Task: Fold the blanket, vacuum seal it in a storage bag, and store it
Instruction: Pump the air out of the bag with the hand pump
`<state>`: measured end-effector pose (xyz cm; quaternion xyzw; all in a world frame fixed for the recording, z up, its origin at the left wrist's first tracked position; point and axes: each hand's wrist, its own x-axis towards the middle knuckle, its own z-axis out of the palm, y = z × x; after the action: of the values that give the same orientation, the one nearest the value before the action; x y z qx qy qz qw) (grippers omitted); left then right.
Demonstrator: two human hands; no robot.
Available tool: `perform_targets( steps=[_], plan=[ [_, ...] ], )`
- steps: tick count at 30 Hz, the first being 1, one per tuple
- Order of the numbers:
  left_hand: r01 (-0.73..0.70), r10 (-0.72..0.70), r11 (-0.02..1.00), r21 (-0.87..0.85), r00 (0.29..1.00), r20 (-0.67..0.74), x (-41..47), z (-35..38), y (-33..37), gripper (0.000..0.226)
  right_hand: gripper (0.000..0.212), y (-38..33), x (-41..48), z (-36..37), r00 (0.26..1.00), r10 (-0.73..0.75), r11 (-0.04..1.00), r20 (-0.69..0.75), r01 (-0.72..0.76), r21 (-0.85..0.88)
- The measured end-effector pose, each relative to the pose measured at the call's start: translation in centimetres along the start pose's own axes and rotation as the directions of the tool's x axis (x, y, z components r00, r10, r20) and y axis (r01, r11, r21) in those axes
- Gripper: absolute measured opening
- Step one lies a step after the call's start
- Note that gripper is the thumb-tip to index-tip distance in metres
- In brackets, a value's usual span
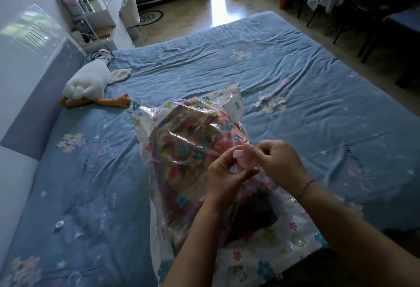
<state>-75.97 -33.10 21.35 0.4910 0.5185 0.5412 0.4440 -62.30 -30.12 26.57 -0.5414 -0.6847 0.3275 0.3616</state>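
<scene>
A folded flowered blanket (pixel 188 150) lies inside a clear storage bag (pixel 229 102) printed with small flowers, on the blue bed sheet (pixel 204 64). Above the bag's middle, both hands meet around a small pink plastic piece (pixel 242 158). My left hand (pixel 225 177) pinches it from below with thumb and fingers. From the right side, my right hand (pixel 277 157) grips it with curled fingers. The bag's near end spreads flat toward me, past my forearms.
A white plush goose (pixel 91 82) with orange feet lies at the bed's left, by the padded headboard (pixel 34 109). A small white round cap (pixel 59 224) sits on the sheet at the near left. White shelves, a chair and dark furniture stand beyond the bed.
</scene>
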Motion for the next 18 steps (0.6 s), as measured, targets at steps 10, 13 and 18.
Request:
perform_targets(
  steps=[10,13,18],
  plan=[
    [0.031,-0.031,0.999,-0.008,0.999,-0.017,0.3,0.0,-0.2,0.058,0.056,-2.7,0.0,-1.7,0.981,-0.152,0.959,-0.124,0.177,0.221],
    [0.016,-0.016,1.000,-0.011,1.000,-0.009,0.2,-0.1,-0.1,0.056,0.050,-0.3,0.3,-0.2,0.999,-0.032,0.998,0.002,0.032,0.047],
    [0.009,-0.009,1.000,0.015,1.000,0.012,0.7,-0.4,0.2,0.059,0.060,-7.0,1.0,-4.6,0.916,-0.309,0.888,-0.258,0.375,0.267]
  ],
)
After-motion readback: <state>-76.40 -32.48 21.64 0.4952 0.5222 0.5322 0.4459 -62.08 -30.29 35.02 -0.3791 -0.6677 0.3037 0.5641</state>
